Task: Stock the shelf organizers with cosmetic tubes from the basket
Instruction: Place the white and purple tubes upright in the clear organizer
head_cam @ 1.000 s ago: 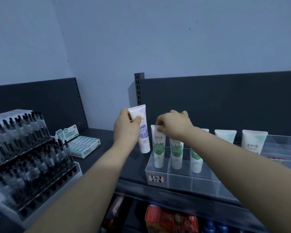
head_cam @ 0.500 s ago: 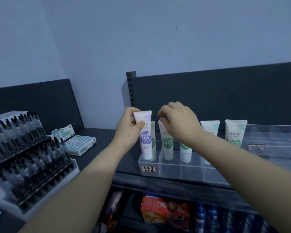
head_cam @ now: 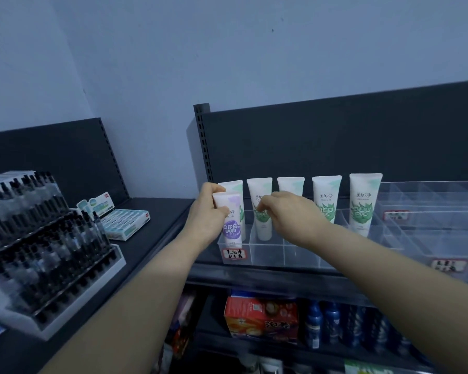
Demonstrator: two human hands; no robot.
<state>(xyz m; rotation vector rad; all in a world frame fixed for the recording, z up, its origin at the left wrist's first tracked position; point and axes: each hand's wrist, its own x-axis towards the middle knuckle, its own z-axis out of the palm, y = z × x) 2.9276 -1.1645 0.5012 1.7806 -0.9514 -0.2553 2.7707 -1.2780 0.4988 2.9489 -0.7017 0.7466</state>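
My left hand grips a white tube with a purple label, standing cap down in the front left compartment of the clear acrylic organizer. Several white tubes with green labels stand behind it in a row; one green tube is second from the left. My right hand has its fingers curled at the front of that green tube, fingertips on its label. The basket is out of view.
More clear organizers with red-framed labels stand to the right. A tiered rack of dark small bottles and a box of small packs sit on the left shelf. Lower shelves hold a red carton and blue bottles.
My left hand has lowered the purple tube into the front left compartment. My right hand has come down from the tube tops to the front of the second green tube.
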